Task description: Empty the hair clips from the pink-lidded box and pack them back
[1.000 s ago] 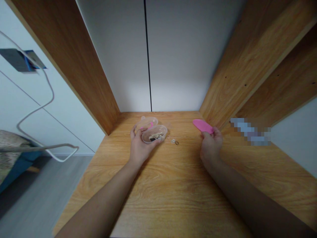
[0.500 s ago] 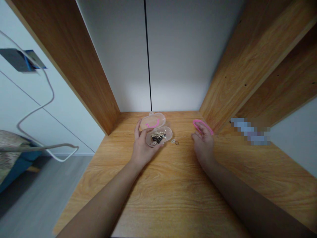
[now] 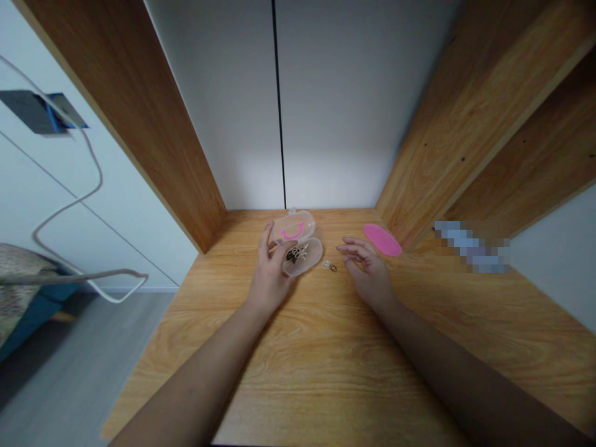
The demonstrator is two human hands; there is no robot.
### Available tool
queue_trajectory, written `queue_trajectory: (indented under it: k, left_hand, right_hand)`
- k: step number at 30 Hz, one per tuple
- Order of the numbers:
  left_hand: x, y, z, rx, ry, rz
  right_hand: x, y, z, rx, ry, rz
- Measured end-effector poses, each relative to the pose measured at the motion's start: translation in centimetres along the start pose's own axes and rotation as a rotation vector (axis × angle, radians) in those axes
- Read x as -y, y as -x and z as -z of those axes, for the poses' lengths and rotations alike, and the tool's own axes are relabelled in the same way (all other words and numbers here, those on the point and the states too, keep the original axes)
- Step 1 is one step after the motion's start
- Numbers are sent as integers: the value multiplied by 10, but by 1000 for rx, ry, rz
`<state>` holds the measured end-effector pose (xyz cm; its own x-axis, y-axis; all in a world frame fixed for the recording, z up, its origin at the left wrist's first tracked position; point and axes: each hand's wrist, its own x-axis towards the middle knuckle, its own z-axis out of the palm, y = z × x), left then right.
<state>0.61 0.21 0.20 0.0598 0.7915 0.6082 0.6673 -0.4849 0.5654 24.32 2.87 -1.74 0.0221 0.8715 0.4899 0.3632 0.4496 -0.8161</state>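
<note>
My left hand [image 3: 270, 273] grips a small clear plastic case [image 3: 300, 245] that stands open on the wooden desk [image 3: 326, 360]. Its lid bears a pink curved mark, and its lower half holds several small metal clips. My right hand [image 3: 365, 270] hovers empty over the desk with fingers spread, just right of two tiny loose clips [image 3: 329, 266]. A flat pink oval piece [image 3: 382, 239] lies on the desk behind my right hand, apart from it.
Wooden side panels rise left and right of the desk, with a white wall behind. A blurred patch [image 3: 471, 246] sits at the right. A white cable [image 3: 79, 198] and a blue-and-grey object hang at the far left, above a grey floor.
My right hand let go of the pink oval piece, left it on the desk and moved left toward the loose clips. My left hand shifted the case slightly right.
</note>
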Motion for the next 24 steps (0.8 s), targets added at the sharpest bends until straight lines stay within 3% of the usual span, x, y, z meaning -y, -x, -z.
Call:
queue_trajectory:
  k: [13,18,24]
  left_hand:
    - [1,-1,5,64,-124,-213]
    - [-1,-4,11,167,-213,-299]
    - [-1,-4,12,176,-296,-390]
  right_hand:
    - [1,0,-2,42,-14,-29]
    - [2,0,-3,66,-26,-48]
    - [0,0,-5,151,39,15]
